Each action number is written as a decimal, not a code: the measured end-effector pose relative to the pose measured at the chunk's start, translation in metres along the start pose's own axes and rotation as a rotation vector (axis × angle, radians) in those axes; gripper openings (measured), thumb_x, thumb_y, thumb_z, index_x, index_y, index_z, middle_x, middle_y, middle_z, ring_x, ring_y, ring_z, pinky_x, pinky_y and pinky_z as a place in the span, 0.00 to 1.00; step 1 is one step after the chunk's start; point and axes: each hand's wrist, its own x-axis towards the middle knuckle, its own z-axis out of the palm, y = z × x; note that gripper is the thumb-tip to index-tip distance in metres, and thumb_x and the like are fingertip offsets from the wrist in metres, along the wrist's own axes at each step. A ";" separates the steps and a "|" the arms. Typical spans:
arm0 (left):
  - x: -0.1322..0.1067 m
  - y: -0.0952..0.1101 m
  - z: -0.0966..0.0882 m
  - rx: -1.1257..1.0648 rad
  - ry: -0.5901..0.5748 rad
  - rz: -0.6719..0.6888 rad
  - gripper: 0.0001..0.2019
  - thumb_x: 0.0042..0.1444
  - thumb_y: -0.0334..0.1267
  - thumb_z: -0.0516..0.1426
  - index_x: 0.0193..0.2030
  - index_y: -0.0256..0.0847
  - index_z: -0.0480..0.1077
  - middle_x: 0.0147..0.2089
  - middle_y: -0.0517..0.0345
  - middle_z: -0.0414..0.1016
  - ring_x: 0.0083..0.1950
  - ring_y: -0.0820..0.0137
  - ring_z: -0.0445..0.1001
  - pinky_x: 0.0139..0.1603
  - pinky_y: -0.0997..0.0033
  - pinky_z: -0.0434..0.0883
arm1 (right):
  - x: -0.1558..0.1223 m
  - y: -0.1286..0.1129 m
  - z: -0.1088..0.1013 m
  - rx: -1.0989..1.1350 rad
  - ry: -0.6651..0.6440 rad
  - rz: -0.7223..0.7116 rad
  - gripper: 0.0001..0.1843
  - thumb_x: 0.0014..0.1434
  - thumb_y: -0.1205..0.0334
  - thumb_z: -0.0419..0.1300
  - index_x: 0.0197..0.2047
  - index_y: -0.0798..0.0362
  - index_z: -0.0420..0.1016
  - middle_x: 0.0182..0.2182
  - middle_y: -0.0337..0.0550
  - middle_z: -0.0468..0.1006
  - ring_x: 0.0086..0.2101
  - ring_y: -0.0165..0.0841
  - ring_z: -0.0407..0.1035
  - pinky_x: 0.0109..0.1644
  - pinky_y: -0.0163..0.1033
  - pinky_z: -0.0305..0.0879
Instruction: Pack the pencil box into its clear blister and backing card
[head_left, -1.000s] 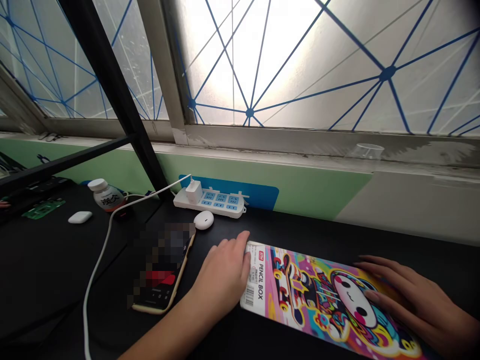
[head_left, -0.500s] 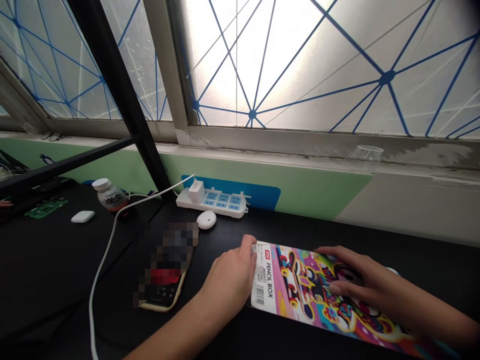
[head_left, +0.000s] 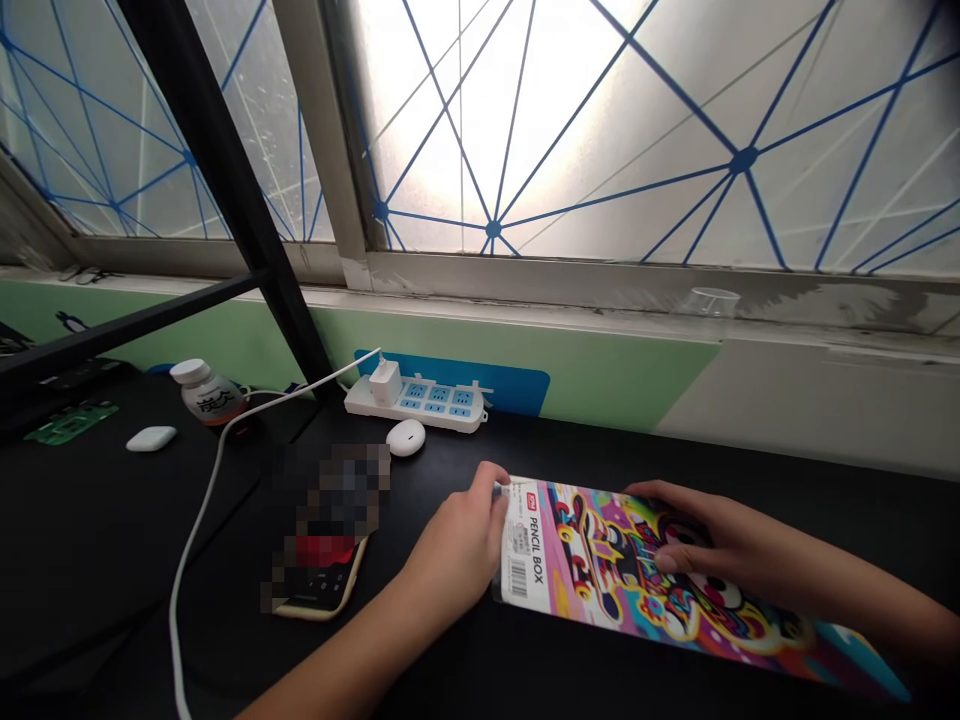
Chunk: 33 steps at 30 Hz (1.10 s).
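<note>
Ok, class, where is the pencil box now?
The pencil box is at the lower right of the head view, right of the smartphone, with the left hand at its labelled end and the right hand over its top.

My left hand [head_left: 457, 540] hides most of its own fingers at the label end of the pencil box [head_left: 589, 565], and my right hand [head_left: 709, 530] covers part of the printed character. Label fine print [head_left: 520, 535] is too small to read; phone [head_left: 326, 592] screen is mostly pixelated. White cable [head_left: 204, 535] and left forearm [head_left: 337, 655] exit the bottom, right forearm [head_left: 862, 590] the right edge, window [head_left: 570, 120] the top.
</note>
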 end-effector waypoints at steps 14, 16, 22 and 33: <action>0.003 -0.003 -0.004 -0.134 -0.019 0.018 0.07 0.71 0.42 0.46 0.50 0.48 0.63 0.28 0.62 0.71 0.28 0.67 0.70 0.25 0.74 0.57 | 0.004 -0.037 0.005 -0.091 -0.072 0.097 0.36 0.57 0.31 0.57 0.61 0.44 0.72 0.55 0.47 0.78 0.52 0.51 0.73 0.53 0.49 0.70; 0.004 -0.004 -0.004 -0.137 -0.002 0.006 0.07 0.71 0.41 0.46 0.50 0.48 0.63 0.29 0.61 0.72 0.29 0.66 0.71 0.26 0.74 0.57 | 0.007 -0.045 0.012 -0.108 -0.047 0.088 0.36 0.58 0.30 0.56 0.59 0.46 0.73 0.55 0.48 0.78 0.52 0.51 0.72 0.53 0.48 0.69; 0.007 -0.006 -0.003 -0.094 0.011 -0.009 0.10 0.71 0.41 0.45 0.51 0.47 0.64 0.29 0.60 0.72 0.28 0.66 0.71 0.25 0.74 0.58 | 0.010 -0.060 0.019 -0.153 -0.027 0.101 0.34 0.60 0.30 0.54 0.57 0.46 0.73 0.53 0.48 0.79 0.50 0.50 0.72 0.52 0.50 0.68; 0.005 -0.005 -0.014 0.005 0.021 -0.005 0.19 0.70 0.41 0.46 0.65 0.44 0.59 0.35 0.53 0.78 0.35 0.60 0.77 0.29 0.70 0.62 | -0.008 -0.016 -0.016 0.091 -0.092 0.079 0.26 0.57 0.39 0.61 0.51 0.49 0.77 0.46 0.47 0.83 0.44 0.47 0.78 0.44 0.44 0.75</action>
